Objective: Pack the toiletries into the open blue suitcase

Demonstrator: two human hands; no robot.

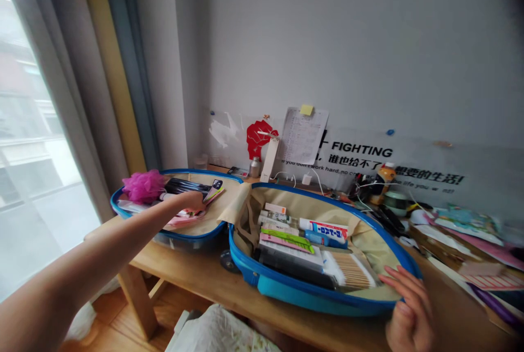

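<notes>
An open blue suitcase (323, 300) lies on the desk in two halves with beige lining. My left hand (194, 201) reaches into the left half, its fingers closed at a thin flat packet (215, 191) with yellow and pink edges. Beside it are a pink bath puff (143, 186) and a dark packet (184, 186). My right hand (409, 305) is open, fingers stretched over the right half's near rim. In that half lie a toothpaste box (325, 228), a blue tube (323, 239), a pack of cotton swabs (350, 269) and a green-and-pink packet (286, 239).
The wooden desk (192, 264) holds cables, a white lamp-like stand (269, 160), a small bottle (254, 167), an orange-capped bottle (382, 183) and papers at the right. A window and curtains (98, 68) are at the left. A cloth-covered seat (221, 333) stands in front.
</notes>
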